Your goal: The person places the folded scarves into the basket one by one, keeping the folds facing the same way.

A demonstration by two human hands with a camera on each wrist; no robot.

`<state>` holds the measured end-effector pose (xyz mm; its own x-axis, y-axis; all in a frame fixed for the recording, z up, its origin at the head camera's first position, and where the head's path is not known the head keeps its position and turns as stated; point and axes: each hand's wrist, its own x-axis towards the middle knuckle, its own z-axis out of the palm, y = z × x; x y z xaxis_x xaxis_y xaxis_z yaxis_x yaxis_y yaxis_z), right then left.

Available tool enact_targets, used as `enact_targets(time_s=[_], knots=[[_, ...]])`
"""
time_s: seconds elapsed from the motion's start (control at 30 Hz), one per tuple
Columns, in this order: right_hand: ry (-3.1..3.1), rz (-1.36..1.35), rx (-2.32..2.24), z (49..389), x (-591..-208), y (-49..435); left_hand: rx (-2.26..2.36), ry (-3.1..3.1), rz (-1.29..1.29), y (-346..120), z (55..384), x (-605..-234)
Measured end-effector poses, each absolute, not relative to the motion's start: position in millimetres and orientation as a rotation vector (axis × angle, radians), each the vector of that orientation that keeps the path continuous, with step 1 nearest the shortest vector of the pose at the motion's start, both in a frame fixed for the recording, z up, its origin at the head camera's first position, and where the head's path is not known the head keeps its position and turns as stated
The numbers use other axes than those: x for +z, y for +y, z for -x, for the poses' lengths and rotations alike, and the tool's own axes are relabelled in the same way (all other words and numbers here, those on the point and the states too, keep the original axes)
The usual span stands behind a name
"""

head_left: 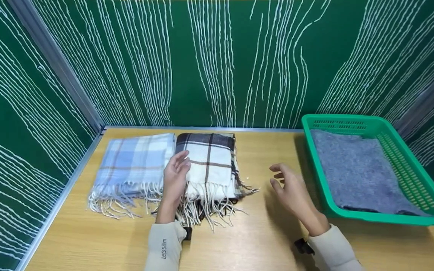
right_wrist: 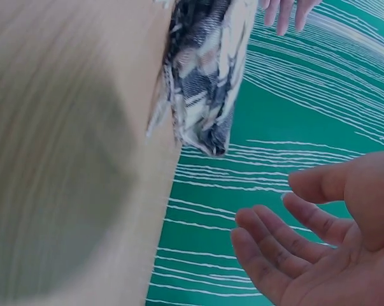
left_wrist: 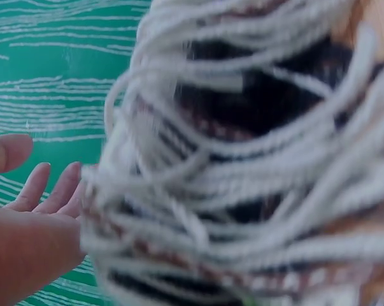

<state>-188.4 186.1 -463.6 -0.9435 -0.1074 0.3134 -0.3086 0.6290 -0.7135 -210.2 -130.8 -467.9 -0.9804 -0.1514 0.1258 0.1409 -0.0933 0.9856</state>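
So my left hand [head_left: 176, 176] is hovering over the left edge of a folded white, black and brown plaid fabric with a stringy cream fringe [head_left: 209, 169], fingers loosely bent around nothing, and I can't tell if it's brushing the cloth. My right hand [head_left: 291, 188] is hanging between that and a rectangular green plastic basket with slotted sides [head_left: 390, 217], fingers softly curved, also empty. What's worrying me is the fringe: it's sprawling loose on the pale wooden table [head_left: 236, 248], so a finger or wrist strap could be snagging it and dragging the fold apart. The right side is looking uneven too, layers poking out, so a one-sided grab could be unfolding it. Sliding it left could be rucking up the folded pale blue and white plaid fabric with pale fringe [head_left: 136, 158], which is lying right beside it. And a careless right elbow could be bumping the basket. Counting up, I'm seeing two folded plaid fabrics sitting on the table, one basket, one fuzzy grey cloth [head_left: 356, 173] lying in it, and two hands holding zero things.
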Motion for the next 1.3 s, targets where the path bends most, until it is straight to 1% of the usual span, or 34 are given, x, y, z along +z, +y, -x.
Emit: enact_targets(time_s=[0.27, 0.43, 0.63, 0.87, 1.07, 1.3], knots=[[-2.546, -0.324, 1.331, 195.0, -475.0, 176.9, -2.041, -2.077, -0.158, -147.2, 211.1, -472.2], [-2.564, -0.292, 1.383, 200.8, -481.9, 172.8, -1.934, -2.165, -0.208, -152.9, 210.5, -474.6], [-2.597, -0.255, 1.439, 205.0, -487.9, 166.2, -1.909, -2.257, -0.269, -157.8, 211.8, -477.6], [-2.619, -0.235, 1.538, 213.7, -493.6, 159.0, -1.837, -2.387, -0.251, -160.5, 211.2, -479.4], [-2.661, -0.218, 1.575, 221.1, -498.3, 157.9, -1.736, -2.449, -0.286, -160.1, 211.5, -481.2], [-2.693, -0.22, 1.633, 227.9, -497.0, 157.8, -1.668, -2.507, -0.256, -159.7, 214.4, -482.9]])
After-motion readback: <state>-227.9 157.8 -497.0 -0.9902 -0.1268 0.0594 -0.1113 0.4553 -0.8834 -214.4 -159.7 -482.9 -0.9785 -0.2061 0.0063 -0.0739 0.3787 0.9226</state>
